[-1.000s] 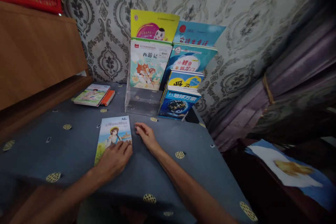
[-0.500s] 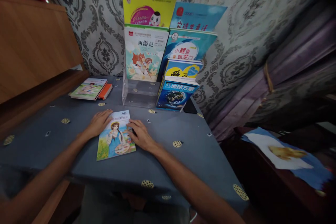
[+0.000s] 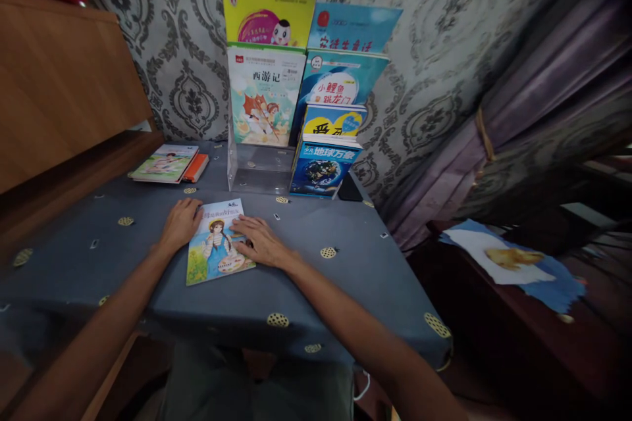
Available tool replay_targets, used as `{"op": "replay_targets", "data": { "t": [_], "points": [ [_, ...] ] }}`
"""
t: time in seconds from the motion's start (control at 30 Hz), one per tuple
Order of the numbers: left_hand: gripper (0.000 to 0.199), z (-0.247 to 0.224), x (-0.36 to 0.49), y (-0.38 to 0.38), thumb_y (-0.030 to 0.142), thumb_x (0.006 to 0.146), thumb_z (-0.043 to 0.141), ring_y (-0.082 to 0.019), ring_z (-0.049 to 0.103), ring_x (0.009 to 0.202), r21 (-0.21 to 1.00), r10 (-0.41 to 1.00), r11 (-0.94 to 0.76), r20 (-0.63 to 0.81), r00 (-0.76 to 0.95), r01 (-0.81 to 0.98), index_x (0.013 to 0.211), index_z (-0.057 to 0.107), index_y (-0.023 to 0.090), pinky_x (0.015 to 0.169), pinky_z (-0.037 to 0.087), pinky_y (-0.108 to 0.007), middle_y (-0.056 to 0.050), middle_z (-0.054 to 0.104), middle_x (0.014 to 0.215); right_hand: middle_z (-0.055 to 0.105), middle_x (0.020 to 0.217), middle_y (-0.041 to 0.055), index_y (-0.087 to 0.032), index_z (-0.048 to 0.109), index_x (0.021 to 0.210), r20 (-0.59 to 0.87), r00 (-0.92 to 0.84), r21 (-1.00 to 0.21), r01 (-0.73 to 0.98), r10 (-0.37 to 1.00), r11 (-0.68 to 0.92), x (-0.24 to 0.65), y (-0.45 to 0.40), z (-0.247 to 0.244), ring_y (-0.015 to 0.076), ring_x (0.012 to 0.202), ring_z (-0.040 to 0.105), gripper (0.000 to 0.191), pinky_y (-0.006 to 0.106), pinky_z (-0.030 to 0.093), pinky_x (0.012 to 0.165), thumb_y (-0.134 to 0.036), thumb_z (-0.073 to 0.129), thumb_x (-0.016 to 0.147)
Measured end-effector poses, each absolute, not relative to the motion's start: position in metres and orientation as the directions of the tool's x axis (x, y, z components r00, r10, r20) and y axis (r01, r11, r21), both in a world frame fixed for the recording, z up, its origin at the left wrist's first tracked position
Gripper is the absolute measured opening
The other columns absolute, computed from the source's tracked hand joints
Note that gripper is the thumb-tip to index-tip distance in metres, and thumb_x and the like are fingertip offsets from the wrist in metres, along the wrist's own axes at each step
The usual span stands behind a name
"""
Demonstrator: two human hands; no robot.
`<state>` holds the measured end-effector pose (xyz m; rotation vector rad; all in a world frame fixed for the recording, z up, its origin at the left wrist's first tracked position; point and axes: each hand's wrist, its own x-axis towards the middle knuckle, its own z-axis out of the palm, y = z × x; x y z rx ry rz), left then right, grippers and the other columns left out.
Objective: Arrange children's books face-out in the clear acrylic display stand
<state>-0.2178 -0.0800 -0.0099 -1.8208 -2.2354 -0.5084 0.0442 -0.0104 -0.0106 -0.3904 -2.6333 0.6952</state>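
Observation:
A thin picture-cover book [image 3: 215, 250], showing a girl in a yellow hat and blue overalls, lies flat on the patterned grey tablecloth. My left hand [image 3: 182, 225] rests at its upper left edge, fingers lying flat and pointing away from me; the tips touch or nearly touch the cover. From the right, my right hand [image 3: 263, 241] reaches over the cover with its fingers stretched out across the right side. Neither hand is wrapped round the book.
Behind the book stands a clear acrylic rack [image 3: 257, 179] with several upright books, among them a white-covered one [image 3: 266, 102] and a blue one with a globe [image 3: 323, 171]. A green-covered book [image 3: 166, 163] and an orange one [image 3: 196, 168] lie at the left. A dark flat object [image 3: 350, 187] sits by the rack.
My right hand has shifted slightly further over the cover. My left hand's fingers have drawn back a little toward the book's left edge. The camera view has moved slightly.

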Motion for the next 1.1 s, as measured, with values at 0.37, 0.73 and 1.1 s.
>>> {"op": "replay_targets", "data": {
  "t": [0.37,0.73,1.1],
  "points": [
    [0.038,-0.0093,-0.2170,-0.0791,0.030,0.097,0.036,-0.032,0.061,0.102,0.130,0.901,0.164,0.384,-0.202,0.978,0.108,0.070,0.016,0.098,0.050,-0.047,-0.015,0.069,0.108,0.059,0.149,0.0142,-0.021,0.059,0.143,0.298,-0.884,-0.509,0.173,0.361,0.843,0.0404,-0.0050,-0.0177,0.0270,0.148,0.044,0.048,0.050,0.030,0.121,-0.037,0.062,0.098],
    [0.041,-0.0047,-0.2172,-0.0797,0.031,0.096,0.035,-0.033,0.061,0.101,0.131,0.914,0.148,0.359,-0.186,0.980,0.109,0.070,0.015,0.096,0.050,-0.049,-0.016,0.069,0.109,0.055,0.152,0.0159,-0.017,0.059,0.142,0.283,-0.891,-0.498,0.180,0.356,0.848,0.0409,-0.0053,-0.0152,0.0274,0.150,0.041,0.048,0.050,0.030,0.121,-0.035,0.062,0.098],
    [0.036,-0.0095,-0.2215,-0.0791,0.030,0.096,0.037,-0.030,0.063,0.100,0.138,0.905,0.133,0.388,-0.177,0.981,0.106,0.069,0.017,0.095,0.051,-0.045,-0.013,0.070,0.106,0.057,0.151,0.0149,-0.019,0.060,0.141,0.296,-0.883,-0.466,0.199,0.364,0.862,0.0414,-0.0061,-0.0171,0.0265,0.149,0.043,0.047,0.048,0.032,0.120,-0.039,0.060,0.100]
  ]
}}
